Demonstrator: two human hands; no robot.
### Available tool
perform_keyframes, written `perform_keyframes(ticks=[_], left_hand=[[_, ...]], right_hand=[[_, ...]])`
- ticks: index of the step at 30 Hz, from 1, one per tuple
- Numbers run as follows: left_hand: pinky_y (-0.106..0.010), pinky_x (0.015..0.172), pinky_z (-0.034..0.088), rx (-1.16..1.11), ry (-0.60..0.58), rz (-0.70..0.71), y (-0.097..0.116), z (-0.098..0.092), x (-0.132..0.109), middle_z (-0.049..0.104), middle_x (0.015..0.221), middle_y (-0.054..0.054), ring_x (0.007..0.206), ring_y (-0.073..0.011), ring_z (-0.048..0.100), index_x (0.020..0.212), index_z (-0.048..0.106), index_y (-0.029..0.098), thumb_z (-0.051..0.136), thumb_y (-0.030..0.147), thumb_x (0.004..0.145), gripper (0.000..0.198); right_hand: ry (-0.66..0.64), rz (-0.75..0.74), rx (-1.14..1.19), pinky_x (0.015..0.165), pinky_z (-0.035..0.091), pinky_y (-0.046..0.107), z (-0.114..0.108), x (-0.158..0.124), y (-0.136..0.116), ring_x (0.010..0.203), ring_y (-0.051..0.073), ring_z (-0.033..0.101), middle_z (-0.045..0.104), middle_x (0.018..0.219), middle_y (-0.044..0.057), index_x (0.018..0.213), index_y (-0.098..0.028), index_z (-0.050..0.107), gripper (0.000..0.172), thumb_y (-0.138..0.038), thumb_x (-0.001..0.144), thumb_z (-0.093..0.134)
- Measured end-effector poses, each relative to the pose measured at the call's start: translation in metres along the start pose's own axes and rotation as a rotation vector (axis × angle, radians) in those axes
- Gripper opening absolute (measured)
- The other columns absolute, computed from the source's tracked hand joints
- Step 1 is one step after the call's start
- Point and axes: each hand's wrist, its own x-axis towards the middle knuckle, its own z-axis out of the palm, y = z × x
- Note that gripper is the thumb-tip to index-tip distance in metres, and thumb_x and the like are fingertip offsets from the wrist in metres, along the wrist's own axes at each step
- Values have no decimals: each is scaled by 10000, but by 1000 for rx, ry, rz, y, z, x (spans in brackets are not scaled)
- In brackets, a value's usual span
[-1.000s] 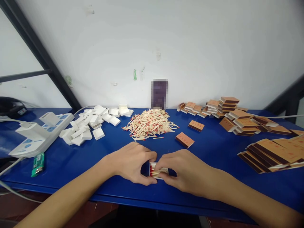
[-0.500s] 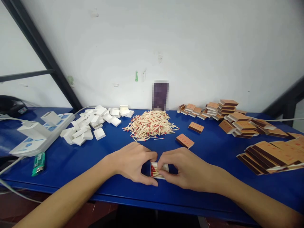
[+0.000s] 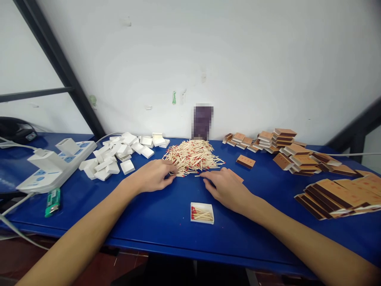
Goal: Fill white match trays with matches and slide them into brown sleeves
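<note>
left hand (image 3: 154, 175): thumb and fingers apart, at near left edge of far-middle match pile (image 3: 192, 155) | right hand (image 3: 228, 188): thumb and fingers apart, by pile's near edge | tray of matches (image 3: 206, 206): near middle

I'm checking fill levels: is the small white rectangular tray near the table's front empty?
No, partly filled: red-tipped wooden matches lie inside the small white tray, bare white interior showing at its far right.

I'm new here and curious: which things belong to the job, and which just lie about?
Seemingly in the job: match pile, part-filled white tray, other white trays, orange matchbox sleeves.

Probably lying about: power strip, green item, black object.
</note>
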Motion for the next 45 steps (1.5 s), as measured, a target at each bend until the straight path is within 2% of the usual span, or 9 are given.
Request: perform_keyframes(ticks=[6,12,17,24,28,31,39,45], left_hand=[[-267,692,422,-3,-13,15,4,4,1,673,874,-31,781,-160,616,928,659,176,477,169,901,184],[-247,603,379,-47,12,-27,30,18,9,664,788,-5,663,-141,599,926,600,185,460,220,943,145],[-255,597,377,-13,1,-99,44,25,16,680,836,-26,720,-178,631,945,598,188,466,299,957,172],[-263,600,363,-43,42,-85,34,20,12,661,775,-9,660,-156,596,969,597,193,407,286,969,212],[-266,618,354,-21,33,-11,22,10,8,654,772,-5,667,-143,570,935,616,185,446,194,881,178],[-271,609,346,-17,19,8,15,5,6,623,725,1,639,-138,532,898,633,181,472,199,842,171],[-257,618,356,-93,-12,42,14,8,6,595,731,13,628,-124,509,967,651,190,505,206,836,197],[-254,602,338,-94,-14,24,14,8,6,572,698,16,604,-118,487,905,649,184,499,221,849,165]], right_hand=[[-11,-107,237,734,452,309,0,-4,-6,830,189,628,677,894,68,1042,-176,695,252,-170,951,460],[47,-187,344,698,461,282,4,-3,-8,793,156,597,609,939,66,940,-166,686,174,-125,898,522],[64,-180,334,694,444,282,5,-2,-7,808,162,586,609,900,46,911,-171,650,117,-127,874,548],[78,-142,301,694,448,290,4,-3,-7,806,171,593,613,897,43,1083,-185,637,205,-183,894,557],[78,-184,324,654,443,270,5,-4,-7,750,147,590,622,897,48,1020,-177,681,185,-171,903,538],[76,-211,344,653,447,264,6,-3,-7,748,140,593,633,913,56,995,-170,700,190,-159,904,534],[44,-188,311,689,462,279,2,-1,-8,778,154,597,616,900,51,1090,-176,693,234,-199,928,525],[41,-170,324,694,456,272,0,-2,-8,784,150,603,634,916,50,1010,-179,703,193,-181,912,537]])
